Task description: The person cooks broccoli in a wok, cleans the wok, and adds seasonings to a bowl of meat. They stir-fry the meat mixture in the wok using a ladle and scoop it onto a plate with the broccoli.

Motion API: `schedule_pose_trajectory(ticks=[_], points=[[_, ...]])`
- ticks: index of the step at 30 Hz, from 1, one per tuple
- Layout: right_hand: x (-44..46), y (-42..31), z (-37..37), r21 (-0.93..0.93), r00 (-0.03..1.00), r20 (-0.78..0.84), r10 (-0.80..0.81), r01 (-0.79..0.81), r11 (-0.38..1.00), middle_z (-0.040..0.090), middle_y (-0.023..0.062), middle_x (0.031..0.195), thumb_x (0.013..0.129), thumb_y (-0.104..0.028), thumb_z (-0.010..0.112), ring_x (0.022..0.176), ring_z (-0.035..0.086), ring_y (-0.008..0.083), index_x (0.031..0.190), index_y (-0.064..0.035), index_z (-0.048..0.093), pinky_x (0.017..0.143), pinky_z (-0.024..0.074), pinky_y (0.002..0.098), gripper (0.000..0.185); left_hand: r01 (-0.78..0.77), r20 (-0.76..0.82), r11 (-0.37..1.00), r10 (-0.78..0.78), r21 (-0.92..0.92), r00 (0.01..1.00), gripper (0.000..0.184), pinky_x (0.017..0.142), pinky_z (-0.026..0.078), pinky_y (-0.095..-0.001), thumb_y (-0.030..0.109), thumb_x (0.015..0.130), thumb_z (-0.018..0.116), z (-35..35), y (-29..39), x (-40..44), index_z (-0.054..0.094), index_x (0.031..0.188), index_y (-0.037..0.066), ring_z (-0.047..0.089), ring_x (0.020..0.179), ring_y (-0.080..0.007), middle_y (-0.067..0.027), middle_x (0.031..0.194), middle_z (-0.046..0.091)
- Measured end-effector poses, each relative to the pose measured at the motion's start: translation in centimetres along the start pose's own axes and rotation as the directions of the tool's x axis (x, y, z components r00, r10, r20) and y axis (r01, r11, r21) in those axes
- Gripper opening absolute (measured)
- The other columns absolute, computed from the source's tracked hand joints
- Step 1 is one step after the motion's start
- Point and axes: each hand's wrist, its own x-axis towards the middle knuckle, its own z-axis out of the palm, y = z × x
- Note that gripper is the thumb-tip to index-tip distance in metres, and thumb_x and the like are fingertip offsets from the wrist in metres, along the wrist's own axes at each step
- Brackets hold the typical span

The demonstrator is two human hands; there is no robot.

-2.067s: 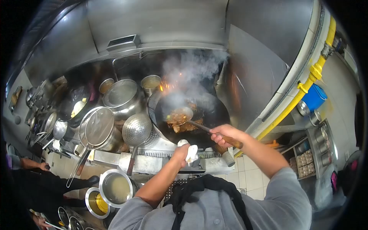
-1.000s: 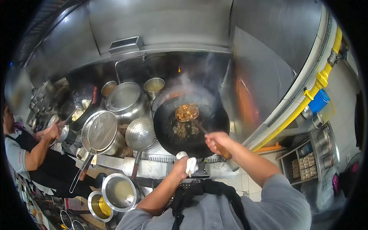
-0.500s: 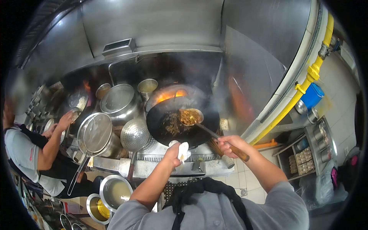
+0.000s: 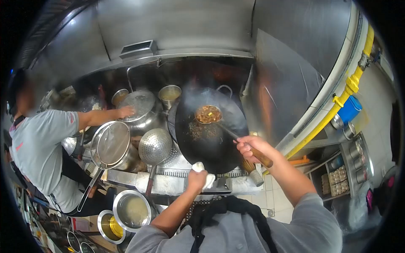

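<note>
A large black wok sits on the range in front of me, with dark bits of food on its inner wall. My right hand is closed around the wooden handle of a ladle. Its bowl, heaped with brown chopped food, is over the wok. At the wok's near edge, my left hand is closed on a folded white cloth. Whether it also grips a wok handle through the cloth is hidden.
Left of the wok are a perforated strainer, a mesh sieve and a lidded pot under a co-worker's hand. Two metal pots stand at lower left. A bamboo brush lies right of the wok; a yellow pipe runs beyond.
The flame behind the wok no longer shows. The wok and the filled ladle sit slightly differently, with the wok's far handle now visible. The co-worker has turned and reached onto the lidded pot.
</note>
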Motion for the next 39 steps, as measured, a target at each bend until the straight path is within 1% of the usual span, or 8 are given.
schedule_pose_trajectory(ticks=[2, 9, 16, 21, 26, 33, 35, 39], points=[[0.3, 0.0, 0.1, 0.113, 0.994, 0.108, -0.020, 0.007, 0.994, 0.044, -0.0043, 0.066, 0.095, -0.018, 0.050, 0.044, 0.037, 0.0033, 0.106, -0.0073, 0.049, 0.033, 0.0277, 0.0182, 0.016, 0.118, 0.087, 0.952, -0.098, -0.283, 0.991, 0.017, 0.046, 0.052, -0.0388, 0.007, 0.081, 0.053, -1.2, 0.3, 1.3, 0.057, 0.093, -0.004, 0.064, 0.058, -0.0281, -0.0161, 0.072, 0.061], [-0.5, 1.4, -1.4, 0.373, 0.988, 0.154, 0.032, -0.088, 0.923, 0.047, -0.0019, 0.068, 0.092, -0.016, 0.056, 0.046, 0.040, 0.0042, 0.107, -0.0049, 0.049, 0.035, 0.0308, 0.0200, 0.021, 0.554, 0.521, 0.711, -0.303, -0.434, 0.798, 0.016, 0.051, 0.054, -0.0424, 0.016, 0.091, 0.048, -3.5, -0.8, 7.2, 0.057, 0.092, 0.002, 0.063, 0.059, -0.0242, -0.0078, 0.072, 0.063], [-1.0, 1.3, -4.4, 0.287, 0.996, -0.010, 0.084, -0.078, 0.955, 0.046, -0.0016, 0.064, 0.093, -0.014, 0.054, 0.046, 0.039, 0.0051, 0.096, -0.0031, 0.048, 0.037, 0.0306, 0.0203, 0.013, 0.322, 0.135, 0.892, -0.294, -0.316, 0.946, 0.019, 0.050, 0.054, -0.0412, 0.012, 0.083, 0.051, -2.8, 1.3, 2.9, 0.058, 0.092, -0.003, 0.063, 0.059, -0.0263, -0.0137, 0.078, 0.063], [-2.0, 1.1, -4.5, 0.060, 0.991, -0.122, 0.053, -0.046, 0.997, 0.047, -0.0004, 0.069, 0.092, -0.012, 0.054, 0.047, 0.040, 0.0043, 0.092, -0.0069, 0.048, 0.035, 0.0297, 0.0183, 0.008, -0.267, -0.125, 0.901, 0.325, 0.343, 0.937, 0.043, 0.080, 0.050, -0.0425, 0.015, 0.070, 0.064, -4.5, 0.9, -0.8, 0.054, 0.103, -0.011, 0.065, 0.090, -0.0378, -0.0274, 0.093, 0.064], [-5.4, -1.1, -0.7, 0.000, 0.977, -0.059, -0.203, 0.203, 0.979, 0.046, 0.0016, 0.066, 0.092, -0.011, 0.055, 0.046, 0.040, 0.0078, 0.089, -0.0082, 0.046, 0.036, 0.0312, 0.0231, 0.010, -0.223, -0.107, 0.852, 0.307, 0.474, 0.946, 0.050, 0.084, 0.049, -0.0449, 0.017, 0.070, 0.065, -4.2, 1.6, -1.6, 0.050, 0.108, -0.011, 0.062, 0.094, -0.0448, -0.0306, 0.096, 0.063], [-7.0, 1.1, 0.3, 0.009, 0.969, 0.109, -0.223, 0.224, 0.975, 0.047, 0.0018, 0.071, 0.092, -0.011, 0.055, 0.046, 0.040, 0.0065, 0.106, -0.0101, 0.048, 0.034, 0.0314, 0.0229, 0.017, -0.003, 0.005, 0.998, 0.003, -0.064, 1.000, 0.029, 0.067, 0.054, -0.0391, 0.008, 0.075, 0.058, -5.4, -1.8, 0.8, 0.057, 0.099, -0.009, 0.067, 0.075, -0.0265, -0.0152, 0.084, 0.065], [-7.9, 3.0, -0.5, 0.057, 0.969, 0.146, -0.199, 0.192, 0.980, 0.047, 0.0011, 0.071, 0.091, -0.011, 0.056, 0.046, 0.040, 0.0062, 0.109, -0.0100, 0.049, 0.034, 0.0306, 0.0221, 0.019, 0.362, 0.201, 0.871, -0.309, -0.331, 0.929, 0.022, 0.057, 0.055, -0.0399, 0.007, 0.081, 0.053, -5.5, -0.5, -2.1, 0.058, 0.097, -0.007, 0.066, 0.066, -0.0263, -0.0157, 0.083, 0.065], [-7.3, 4.6, -2.9, 0.100, 0.979, 0.182, -0.087, 0.070, 0.993, 0.047, 0.0004, 0.071, 0.091, -0.011, 0.056, 0.046, 0.040, 0.0061, 0.113, -0.0101, 0.050, 0.034, 0.0297, 0.0209, 0.023, 0.434, 0.302, 0.771, -0.322, -0.466, 0.897, 0.015, 0.050, 0.053, -0.0401, 0.012, 0.083, 0.050, -2.9, -3.5, -4.4, 0.058, 0.086, -0.001, 0.063, 0.059, -0.0242, -0.0115, 0.073, 0.062]])
